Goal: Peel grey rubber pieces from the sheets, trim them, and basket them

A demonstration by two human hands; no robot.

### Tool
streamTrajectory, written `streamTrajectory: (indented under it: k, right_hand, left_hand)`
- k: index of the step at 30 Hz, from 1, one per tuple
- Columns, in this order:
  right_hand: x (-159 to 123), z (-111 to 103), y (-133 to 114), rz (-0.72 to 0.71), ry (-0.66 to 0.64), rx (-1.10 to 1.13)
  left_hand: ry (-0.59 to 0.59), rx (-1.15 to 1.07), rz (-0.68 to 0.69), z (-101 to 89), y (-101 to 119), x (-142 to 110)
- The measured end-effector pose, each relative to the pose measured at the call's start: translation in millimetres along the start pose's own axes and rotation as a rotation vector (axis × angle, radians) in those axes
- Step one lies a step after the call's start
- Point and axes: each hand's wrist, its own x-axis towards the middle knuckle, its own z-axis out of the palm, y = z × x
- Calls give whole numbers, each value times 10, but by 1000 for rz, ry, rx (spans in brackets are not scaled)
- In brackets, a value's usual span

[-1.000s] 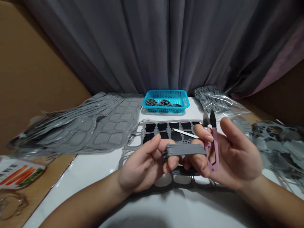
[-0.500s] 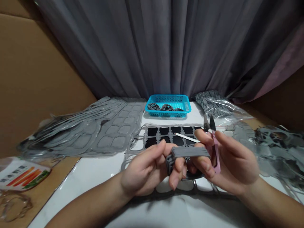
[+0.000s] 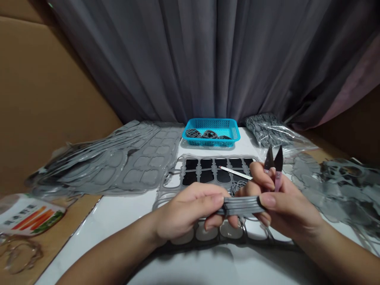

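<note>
My left hand point(image 3: 187, 209) pinches the left end of a stack of thin grey rubber-like strips or rings point(image 3: 242, 206), thumb on top. At the other end, my right hand point(image 3: 287, 206) grips the same stack between thumb and fingers. Pink-handled snips point(image 3: 278, 166) are also tucked in my right hand, blades pointing up and apart. Beneath both hands lies a grey moulded sheet point(image 3: 162, 194) of rounded frames, with black showing through its far cells. A thin white stick point(image 3: 234, 172) rests on that sheet near my right fingers, beside a few loose grey loops point(image 3: 238, 186).
Behind the sheet stands a turquoise basket point(image 3: 234, 136) holding bundled grey loops. Grey sheets point(image 3: 113, 158) are piled at left. A clear bag point(image 3: 270, 132) of grey pieces sits back right, with grey scraps point(image 3: 335, 182) nearer. A printed packet point(image 3: 35, 215) lies front left.
Both hands have shifted their fingers, and the stack now lies level between two thumbs, its layered edges facing me. The snips have swung slightly right with my right hand.
</note>
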Motion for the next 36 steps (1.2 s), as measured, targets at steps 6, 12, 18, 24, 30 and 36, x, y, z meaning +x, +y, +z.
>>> streamTrajectory:
  k: [6,12,18,24,30,36]
  right_hand:
    - [-6,5,15,-2,17,-45]
    - [46,-76,27,-16,-31,-130]
    - [-14,-186,-116,-284,156,-948]
    - [-79,-111,-196,-564,51,-1666]
    - [-53,-60,-152,-617,87,-1814]
    - [-54,-61,-135,-626,85,-1817]
  left_hand:
    - [-2,82,40,-8,-8,-9]
    - [41,266,123,12,-18,-17]
    - [84,486,186,30,0,-20]
    - [-1,690,251,26,37,10]
    - [-29,732,265,39,14,34]
    - [-46,744,299,37,-1,35]
